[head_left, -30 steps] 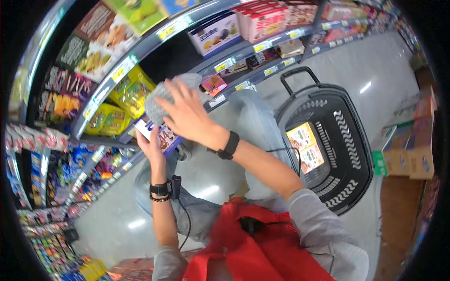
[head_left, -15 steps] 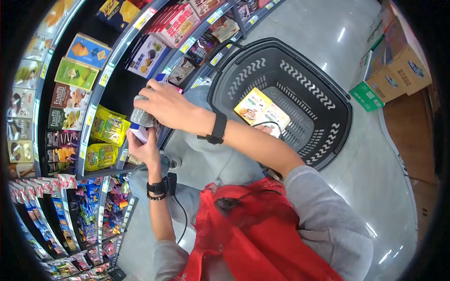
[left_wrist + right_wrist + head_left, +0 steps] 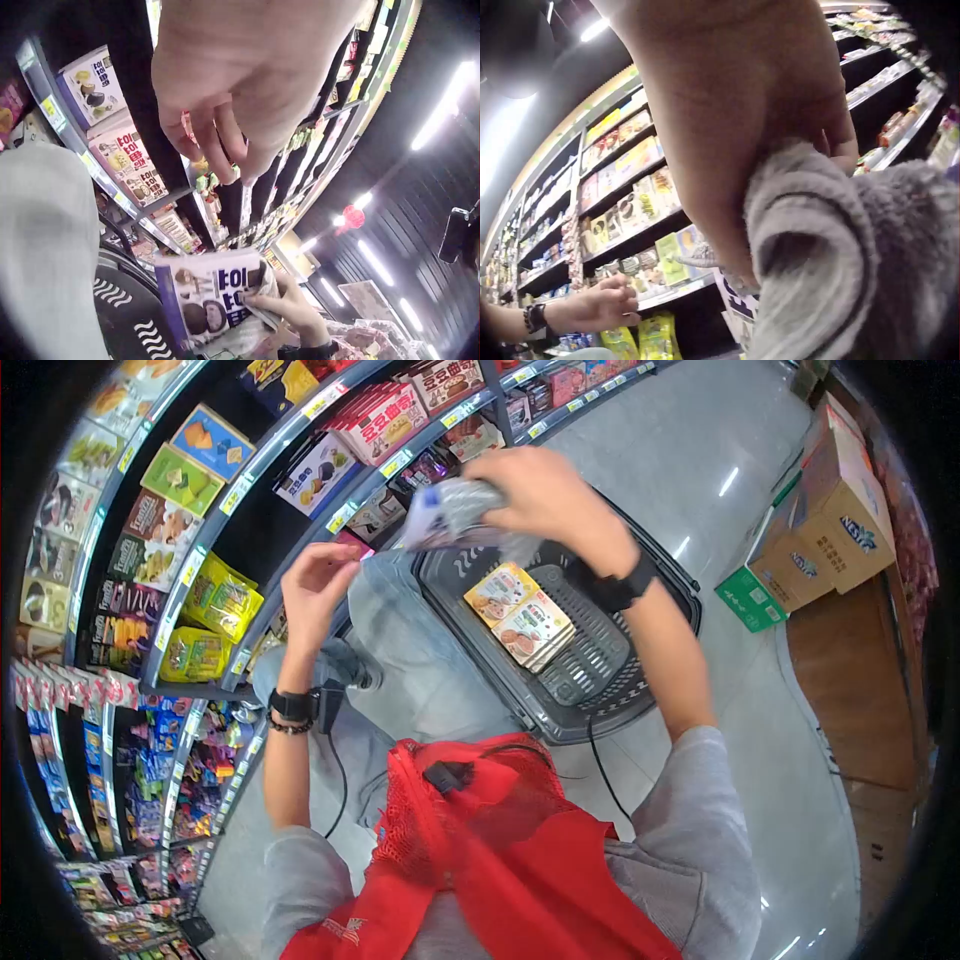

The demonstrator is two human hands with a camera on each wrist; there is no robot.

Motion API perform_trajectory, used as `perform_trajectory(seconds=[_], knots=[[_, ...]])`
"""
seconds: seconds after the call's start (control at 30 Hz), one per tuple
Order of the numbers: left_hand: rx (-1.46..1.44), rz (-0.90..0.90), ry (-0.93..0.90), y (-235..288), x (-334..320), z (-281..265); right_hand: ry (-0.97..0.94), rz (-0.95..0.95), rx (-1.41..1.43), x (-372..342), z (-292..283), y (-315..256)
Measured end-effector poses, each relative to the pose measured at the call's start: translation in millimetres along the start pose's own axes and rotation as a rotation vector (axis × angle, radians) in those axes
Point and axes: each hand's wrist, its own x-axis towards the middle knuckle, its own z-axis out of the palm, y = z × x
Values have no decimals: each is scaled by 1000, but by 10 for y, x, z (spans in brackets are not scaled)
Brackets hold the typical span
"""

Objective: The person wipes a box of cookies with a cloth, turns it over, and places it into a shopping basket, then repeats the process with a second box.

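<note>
My right hand (image 3: 550, 495) is above the black basket (image 3: 610, 705), gripping a grey cloth (image 3: 468, 503) together with a white and purple box (image 3: 425, 520), both blurred in the head view. In the left wrist view the box (image 3: 206, 300) shows round dark cookies and purple lettering, with the cloth between it and the right hand (image 3: 292, 307). The cloth (image 3: 810, 240) fills much of the right wrist view. Held up before the shelf, my left hand (image 3: 318, 585) has loosely bent fingers and holds nothing. Inside the basket lie yellow and white boxes (image 3: 520, 615).
Shelves with boxed cookies (image 3: 380, 425) and yellow bags (image 3: 220, 600) run along the left. A cardboard carton (image 3: 830, 530) stands on the right beside a brown surface (image 3: 860, 690). A dark cable (image 3: 600, 770) hangs by the basket's near side.
The right hand has carried the cloth and box away from the shelf, rightward over the basket. The left hand has let go of the box. In the head view the basket appears lower and more to the left.
</note>
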Motion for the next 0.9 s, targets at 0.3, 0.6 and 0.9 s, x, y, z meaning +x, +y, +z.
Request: perform_trajectory(seconds=[0.3, 0.6, 0.9], knots=[[-46, -187, 46, -235, 33, -480, -486, 559, -359, -888, -64, 749], [-232, -158, -86, -358, 364, -457, -531, 686, -510, -1242, 1012, 956], [-328, -214, 37, -696, 108, -1186, -804, 871, -599, -1577, 2114, 1393]])
